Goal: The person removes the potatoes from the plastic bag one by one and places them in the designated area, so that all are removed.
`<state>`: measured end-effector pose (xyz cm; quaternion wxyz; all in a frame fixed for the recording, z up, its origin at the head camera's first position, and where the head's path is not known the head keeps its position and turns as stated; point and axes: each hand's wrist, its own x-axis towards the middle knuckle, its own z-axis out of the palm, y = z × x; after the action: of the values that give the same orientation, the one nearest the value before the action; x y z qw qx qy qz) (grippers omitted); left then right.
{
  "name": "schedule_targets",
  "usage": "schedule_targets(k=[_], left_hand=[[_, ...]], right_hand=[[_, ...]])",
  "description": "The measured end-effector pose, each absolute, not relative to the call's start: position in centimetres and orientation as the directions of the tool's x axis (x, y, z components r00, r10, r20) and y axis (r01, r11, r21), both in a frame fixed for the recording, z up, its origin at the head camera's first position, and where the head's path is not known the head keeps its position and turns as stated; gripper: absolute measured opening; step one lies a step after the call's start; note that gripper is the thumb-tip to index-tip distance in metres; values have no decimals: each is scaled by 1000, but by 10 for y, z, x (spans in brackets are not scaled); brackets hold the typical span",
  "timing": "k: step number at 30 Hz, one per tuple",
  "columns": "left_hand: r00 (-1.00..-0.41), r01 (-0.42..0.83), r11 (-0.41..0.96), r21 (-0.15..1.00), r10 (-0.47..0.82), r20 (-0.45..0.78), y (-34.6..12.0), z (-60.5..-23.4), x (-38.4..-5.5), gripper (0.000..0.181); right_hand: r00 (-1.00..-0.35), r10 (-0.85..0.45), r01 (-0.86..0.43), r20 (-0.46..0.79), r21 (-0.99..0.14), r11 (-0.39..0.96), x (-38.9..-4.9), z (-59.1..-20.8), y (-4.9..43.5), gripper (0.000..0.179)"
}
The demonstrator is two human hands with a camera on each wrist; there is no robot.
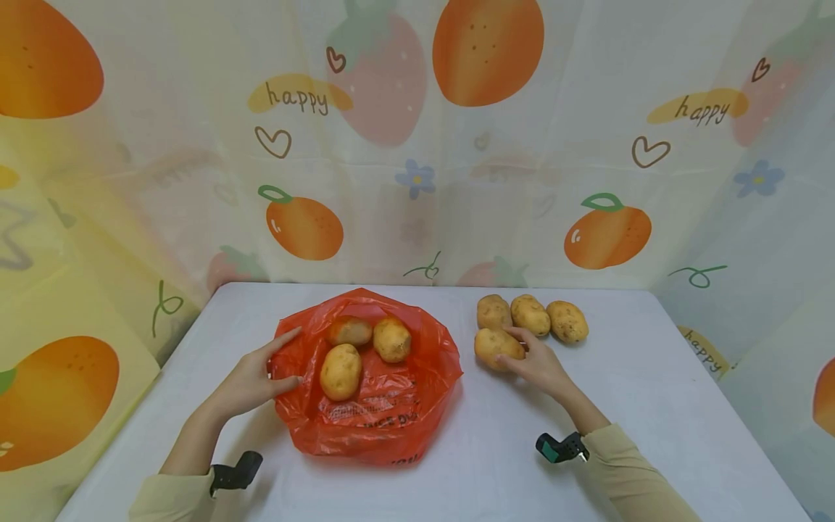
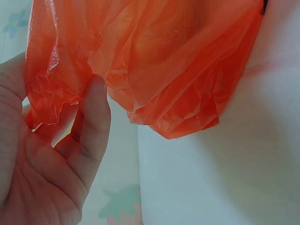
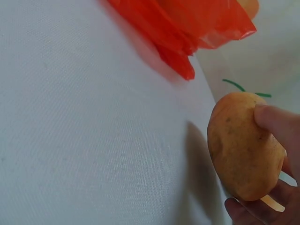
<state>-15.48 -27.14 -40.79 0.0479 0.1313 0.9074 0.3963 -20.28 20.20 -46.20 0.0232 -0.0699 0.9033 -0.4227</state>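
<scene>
Beige sleeves (image 1: 636,478) flank the bottom edge. Right fingers (image 3: 279,123) grasp a centre-right potato (image 1: 494,349); left fingers (image 2: 96,119) hold the centre-left red bag (image 1: 385,435).

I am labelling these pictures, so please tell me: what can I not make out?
Head: fine print on the red bag, too small.
Head: right end of the held potato, behind the right hand.
Left wrist: bagged potatoes, obscured by the red bag.
Right wrist: right hand, cut by right edge.
</scene>
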Motion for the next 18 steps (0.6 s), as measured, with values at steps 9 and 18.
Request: schedule_targets(k=[9, 18], left_hand=[[-962, 194, 642, 742, 274, 14, -271, -407, -154, 77], [-963, 187, 654, 733, 268, 6, -272, -409, -156, 77]], right_hand=[[-986, -163, -137, 41, -759, 637, -204, -465, 203, 61], [-979, -183, -192, 94, -742, 643, -205, -469, 203, 59]])
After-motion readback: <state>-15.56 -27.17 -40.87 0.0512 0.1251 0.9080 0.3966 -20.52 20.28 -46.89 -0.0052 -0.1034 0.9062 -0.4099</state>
